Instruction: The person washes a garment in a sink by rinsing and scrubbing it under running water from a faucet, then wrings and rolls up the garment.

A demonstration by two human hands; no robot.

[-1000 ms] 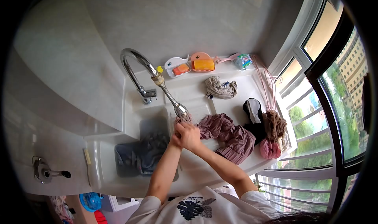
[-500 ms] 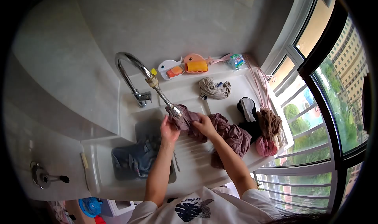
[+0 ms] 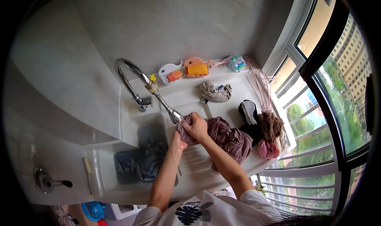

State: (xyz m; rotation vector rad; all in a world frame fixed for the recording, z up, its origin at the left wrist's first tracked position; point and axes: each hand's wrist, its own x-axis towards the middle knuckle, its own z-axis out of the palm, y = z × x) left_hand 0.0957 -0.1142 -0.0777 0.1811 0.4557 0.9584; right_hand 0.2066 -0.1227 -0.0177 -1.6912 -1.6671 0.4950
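Grey wall (image 3: 166, 23) rises behind the white sink unit (image 3: 198, 174) before us. Across its ribbed slope, beside the basin (image 3: 152, 131), lies our mauve cloth (image 3: 234, 142), one end bunched under the chrome faucet (image 3: 151, 87). Dark clothing (image 3: 147, 162) lies in the basin. Our right hand (image 3: 197, 126) pinches the bunched end between its fingers; our left hand (image 3: 178, 141) touches it too, its fingers mostly hidden, so we cannot tell their state. Yellow soap (image 3: 197, 70) sits behind.
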